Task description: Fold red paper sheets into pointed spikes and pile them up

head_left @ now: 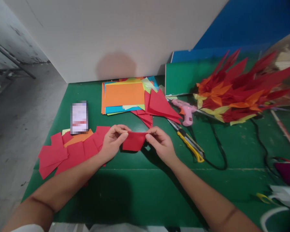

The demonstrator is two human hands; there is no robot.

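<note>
A small piece of red paper (pixel 134 142) is stretched between my two hands above the green table (pixel 106 193). My left hand (pixel 114 141) pinches its upper left corner between thumb and fingers. At the upper right corner, my right hand (pixel 161 145) pinches it the same way. The paper's top edge looks folded and runs straight from hand to hand. Loose red paper pieces (pixel 74 153) lie spread beside and partly behind my left hand. Just beyond my right hand rests a yellow utility knife (pixel 189 145).
A phone (pixel 79 117) lies at the left. Coloured paper sheets (pixel 124 94) and folded red triangles (pixel 160 104) lie at the back. A pink glue gun (pixel 187 111) with a black cord sits right of them, beside a red-orange paper arrangement (pixel 244 87). A white panel (pixel 116 35) stands behind.
</note>
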